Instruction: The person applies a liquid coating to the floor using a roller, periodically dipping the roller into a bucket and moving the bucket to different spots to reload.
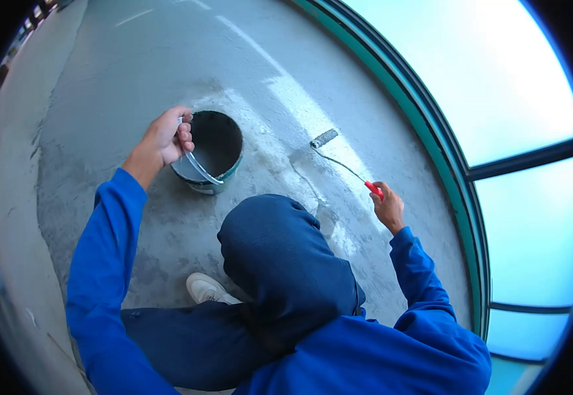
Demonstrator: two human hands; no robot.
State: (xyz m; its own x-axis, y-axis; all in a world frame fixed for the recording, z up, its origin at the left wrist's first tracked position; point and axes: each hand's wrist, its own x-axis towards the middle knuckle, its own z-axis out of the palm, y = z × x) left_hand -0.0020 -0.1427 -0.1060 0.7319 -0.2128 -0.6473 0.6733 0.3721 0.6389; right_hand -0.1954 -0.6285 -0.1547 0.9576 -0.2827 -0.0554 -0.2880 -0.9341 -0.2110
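Observation:
My left hand is closed round the wire handle of a dark bucket, whose open top faces me. Grey material coats the inside of the bucket. On the right, my right hand grips the red handle of a paint roller. The roller's thin metal rod runs up and left from my fist to a short grey sleeve, which overlaps the floor in this view. A bright strip of light falls beside the sleeve.
My bent knee and a white shoe are between my arms. Along the right runs a green-edged frame with bright glass panes. A paler floor strip borders the left side.

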